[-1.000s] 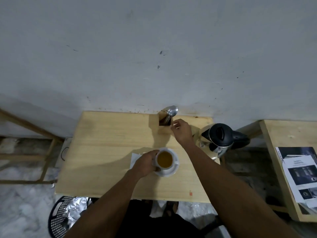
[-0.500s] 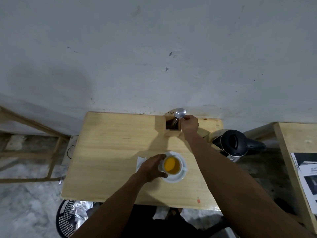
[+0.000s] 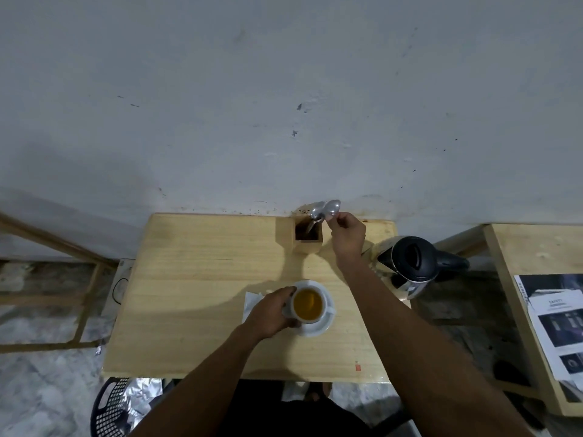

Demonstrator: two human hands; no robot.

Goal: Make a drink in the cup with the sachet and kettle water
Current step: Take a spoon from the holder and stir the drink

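Note:
A white cup [image 3: 308, 305] full of amber liquid stands on a white saucer [image 3: 321, 326] near the middle of the wooden table [image 3: 195, 294]. My left hand [image 3: 271, 312] grips the cup's left side. My right hand [image 3: 347, 236] is raised at the back of the table, pinching a metal spoon [image 3: 333, 207] lifted beside the wooden holder [image 3: 307, 238]. A second spoon [image 3: 315, 216] stays in the holder. The black-lidded steel kettle [image 3: 410, 266] sits at the table's right edge. A white paper, perhaps the sachet [image 3: 251, 302], lies partly under my left hand.
A grey wall stands right behind the table. At the right is a second wooden table [image 3: 517, 279] with printed sheets [image 3: 558, 323]. A black basket [image 3: 110, 408] with foil sits on the floor at front left. A wooden frame [image 3: 63, 247] stands at the left.
My right hand reached to the holder, took hold of a spoon and has lifted it out to the right. My left hand has stayed on the cup.

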